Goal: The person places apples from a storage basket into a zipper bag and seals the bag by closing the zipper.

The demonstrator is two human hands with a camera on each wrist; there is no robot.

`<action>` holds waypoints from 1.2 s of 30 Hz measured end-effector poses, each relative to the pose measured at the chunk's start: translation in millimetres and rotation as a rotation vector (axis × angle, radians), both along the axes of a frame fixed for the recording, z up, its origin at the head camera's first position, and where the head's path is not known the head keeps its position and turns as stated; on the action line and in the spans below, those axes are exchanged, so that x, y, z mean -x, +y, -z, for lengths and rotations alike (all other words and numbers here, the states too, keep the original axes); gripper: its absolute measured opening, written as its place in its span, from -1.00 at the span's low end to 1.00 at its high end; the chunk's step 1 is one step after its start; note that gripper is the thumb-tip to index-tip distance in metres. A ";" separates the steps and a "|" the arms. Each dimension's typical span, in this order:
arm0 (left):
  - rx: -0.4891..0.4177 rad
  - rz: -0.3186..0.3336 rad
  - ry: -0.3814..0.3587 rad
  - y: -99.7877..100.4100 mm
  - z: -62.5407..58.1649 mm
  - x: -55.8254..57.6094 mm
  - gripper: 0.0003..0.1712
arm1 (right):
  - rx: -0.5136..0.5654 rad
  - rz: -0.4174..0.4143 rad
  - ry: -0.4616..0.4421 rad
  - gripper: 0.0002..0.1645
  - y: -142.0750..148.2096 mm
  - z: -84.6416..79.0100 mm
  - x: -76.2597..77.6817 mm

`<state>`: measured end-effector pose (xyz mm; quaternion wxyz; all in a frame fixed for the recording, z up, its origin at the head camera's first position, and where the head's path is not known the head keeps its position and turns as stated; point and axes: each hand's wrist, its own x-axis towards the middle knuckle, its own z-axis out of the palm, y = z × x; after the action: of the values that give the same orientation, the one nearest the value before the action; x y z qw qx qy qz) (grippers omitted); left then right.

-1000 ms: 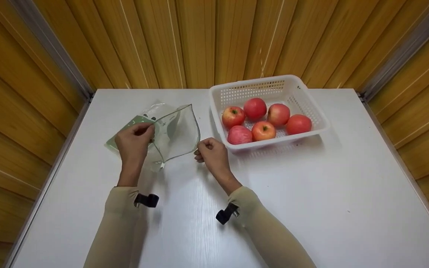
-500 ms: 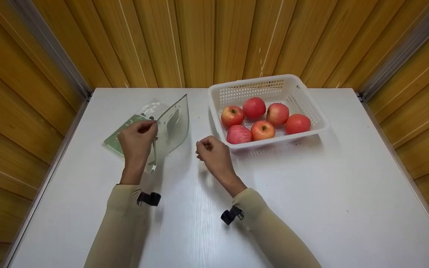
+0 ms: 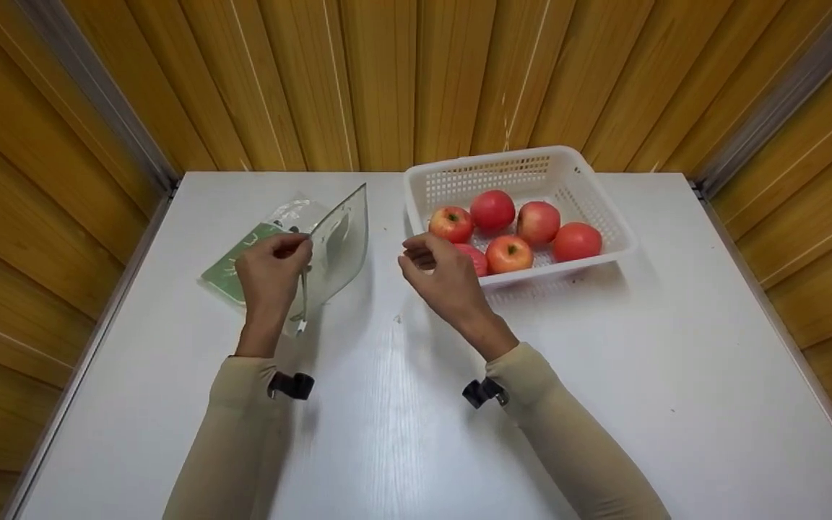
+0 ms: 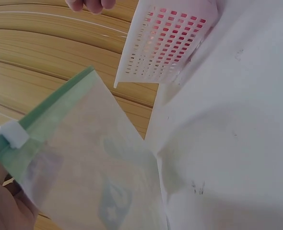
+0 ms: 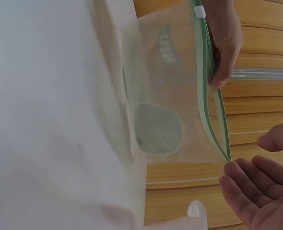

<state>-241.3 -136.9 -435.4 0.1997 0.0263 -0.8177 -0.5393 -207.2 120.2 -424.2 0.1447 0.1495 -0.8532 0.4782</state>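
Observation:
My left hand [image 3: 271, 271] pinches the upper rim of a translucent zip bag [image 3: 340, 249] with a green seal strip and a white slider [image 5: 200, 12]. The bag hangs above the table, its mouth parted in a narrow gap in the right wrist view. My right hand [image 3: 448, 282] holds nothing; its fingers are loosely bent, with the thumb apart from them. In the head view it overlaps the front left corner of a white plastic basket [image 3: 553, 273]. Several red apples [image 3: 510, 253] lie in that basket, one partly hidden behind the right hand.
A flat green-and-clear plastic package [image 3: 232, 263] lies on the white table [image 3: 401, 433] behind and left of my left hand. Yellow wood-look panels [image 3: 387, 87] wall in the back and both sides.
My right hand has let go of the bag's rim, moved right to the basket and loosened its fingers. The bag's mouth has narrowed. My left hand has shifted slightly right, still pinching the bag.

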 end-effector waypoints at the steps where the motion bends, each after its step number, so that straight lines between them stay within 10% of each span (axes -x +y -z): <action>1: -0.003 0.003 -0.006 0.2 -0.4 -0.1 -0.84 | -0.018 -0.003 0.013 -0.72 3.6 -2.1 2.4; 12: -0.017 0.005 -0.018 0.6 -1.0 -0.5 -0.83 | -0.142 -0.026 0.020 -0.54 34.4 -12.6 23.2; 36: -0.014 0.008 -0.055 2.2 -6.1 -0.3 -0.82 | -0.242 0.137 -0.364 -0.26 100.4 6.6 50.0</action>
<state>-241.0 -134.7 -429.3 0.1748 0.0392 -0.8190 -0.5451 -257.2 220.6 -430.8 0.0016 0.0186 -0.9245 0.3807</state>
